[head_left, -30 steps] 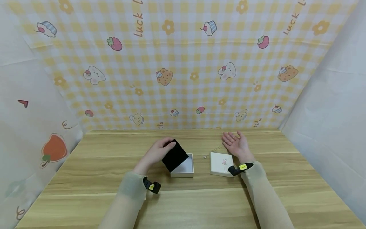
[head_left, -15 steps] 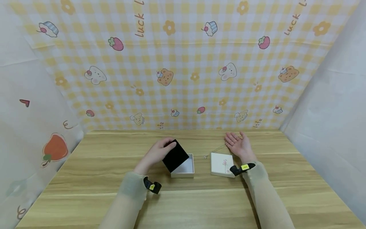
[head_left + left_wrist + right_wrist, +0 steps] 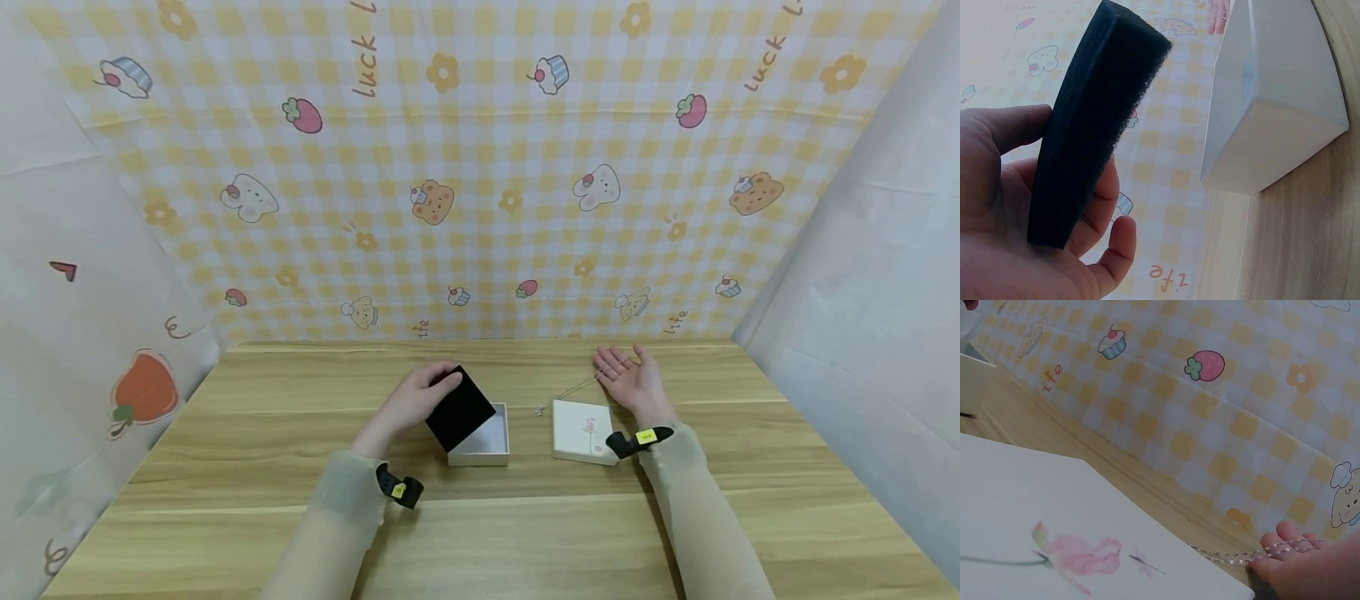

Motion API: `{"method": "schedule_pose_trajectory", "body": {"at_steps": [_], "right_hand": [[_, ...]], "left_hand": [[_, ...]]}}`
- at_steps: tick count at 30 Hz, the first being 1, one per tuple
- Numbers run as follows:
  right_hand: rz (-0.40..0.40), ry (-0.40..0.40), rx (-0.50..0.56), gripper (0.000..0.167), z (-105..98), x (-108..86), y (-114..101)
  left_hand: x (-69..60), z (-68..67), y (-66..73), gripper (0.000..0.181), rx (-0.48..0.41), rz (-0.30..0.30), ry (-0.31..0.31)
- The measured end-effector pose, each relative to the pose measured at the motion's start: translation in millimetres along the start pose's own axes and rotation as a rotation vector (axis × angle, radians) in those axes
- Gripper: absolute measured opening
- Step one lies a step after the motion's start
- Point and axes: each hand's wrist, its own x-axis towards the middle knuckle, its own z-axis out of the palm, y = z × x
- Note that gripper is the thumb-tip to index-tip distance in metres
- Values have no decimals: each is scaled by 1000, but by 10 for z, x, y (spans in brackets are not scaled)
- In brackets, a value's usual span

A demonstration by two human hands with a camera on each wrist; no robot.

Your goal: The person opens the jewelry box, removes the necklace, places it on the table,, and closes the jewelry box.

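My left hand [image 3: 412, 400] grips a square black foam pad [image 3: 461, 410], thumb on one face and fingers behind it. In the left wrist view the foam [image 3: 1088, 131] is a thick slab with a rough edge. The pad is tilted above a white box base [image 3: 480, 459] and hides part of its inside. Palm up, my right hand [image 3: 633, 390] lies on the table with a thin chain necklace [image 3: 577, 387] across its loosely extended fingers. The chain runs left along the table to a small pendant [image 3: 538, 411]. Beside that hand lies a white lid [image 3: 579, 429] with a pink flower print.
Everything lies on a wooden table [image 3: 480, 533]. A yellow-and-white checked cloth [image 3: 480, 242] hangs behind its back edge. White cloths stand at the left [image 3: 90, 208] and right [image 3: 862, 292] sides.
My right hand has shifted a little to the right, with the chain still over its fingers and stretched straighter. The left hand and foam pad have stayed in place.
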Motion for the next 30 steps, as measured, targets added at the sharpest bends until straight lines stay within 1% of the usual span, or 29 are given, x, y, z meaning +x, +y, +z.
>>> {"method": "schedule_pose_trajectory", "body": {"at_steps": [6, 13, 23, 30], "right_hand": [[-10, 5, 22, 64, -53, 10, -40], [-20, 12, 68, 64, -113, 15, -93], [-34, 20, 93, 63, -181, 20, -158], [-42, 23, 106, 63, -190, -22, -197]], "left_hand": [[-7, 5, 22, 39, 5, -6, -5], [-6, 9, 18, 35, 13, 20, -12], [-15, 5, 28, 33, 9, 31, -22], [-10, 11, 21, 33, 20, 34, -20]]}}
